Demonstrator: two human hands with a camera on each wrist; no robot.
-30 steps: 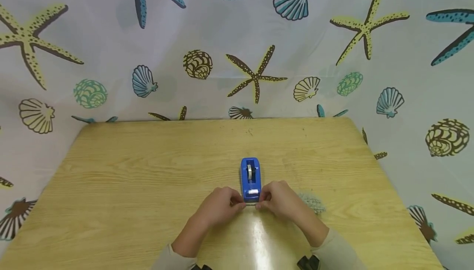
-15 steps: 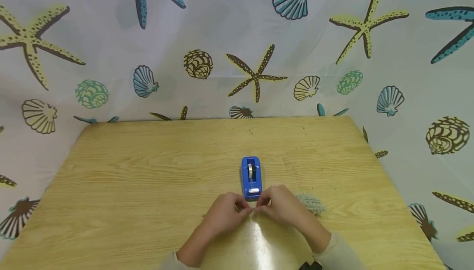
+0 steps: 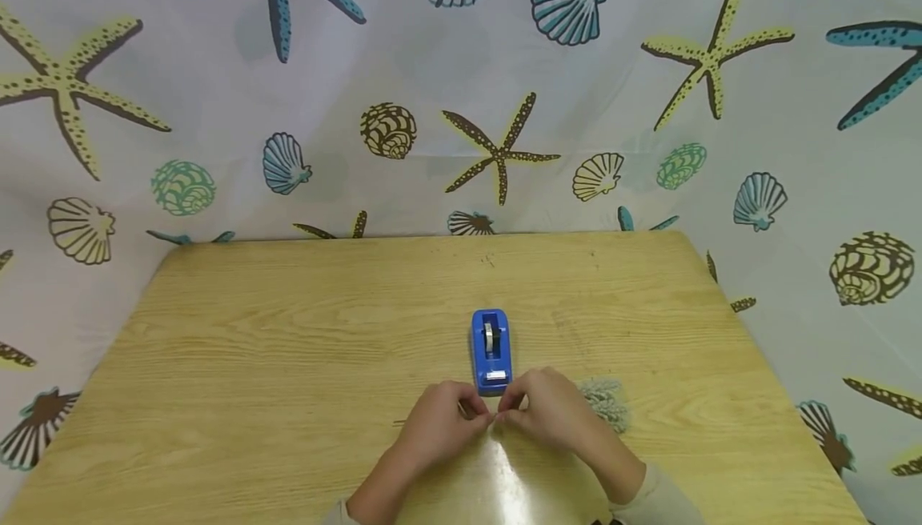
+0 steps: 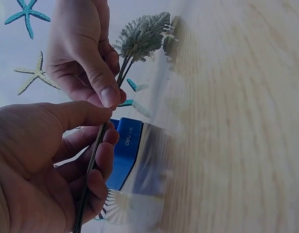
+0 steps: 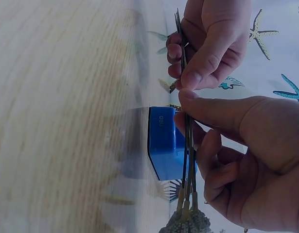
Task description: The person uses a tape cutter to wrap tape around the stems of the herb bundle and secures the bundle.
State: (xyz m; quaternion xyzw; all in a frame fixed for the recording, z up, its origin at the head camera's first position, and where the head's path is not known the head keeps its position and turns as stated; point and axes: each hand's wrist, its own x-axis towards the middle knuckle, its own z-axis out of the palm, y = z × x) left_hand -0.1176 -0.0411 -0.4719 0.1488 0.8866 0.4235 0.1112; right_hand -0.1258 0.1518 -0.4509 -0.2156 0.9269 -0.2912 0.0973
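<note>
A bunch of grey-green leafy sprigs (image 3: 605, 403) on thin dark stems (image 4: 93, 160) lies across both hands. My left hand (image 3: 439, 419) pinches the stems between thumb and index finger, with the other fingers curled under them in the left wrist view. Right beside it, my right hand (image 3: 545, 409) pinches the same stems nearer the leafy heads (image 5: 187, 222). Both thumb tips nearly meet. Whether tape lies between the fingertips cannot be made out. Just beyond the hands, a blue tape dispenser (image 3: 492, 361) stands on the table, untouched, its roll (image 3: 489, 338) in the holder.
The wooden table (image 3: 288, 325) carries the dispenser in the middle. A white curtain (image 3: 324, 93) printed with shells and starfish hangs behind the table and along its sides. Stem ends (image 3: 400, 422) stick out left of the left hand.
Both hands have drawn back slightly from the dispenser's front edge, and their fingertips have come together. Stem ends now show left of the left hand. The dispenser has stayed in place.
</note>
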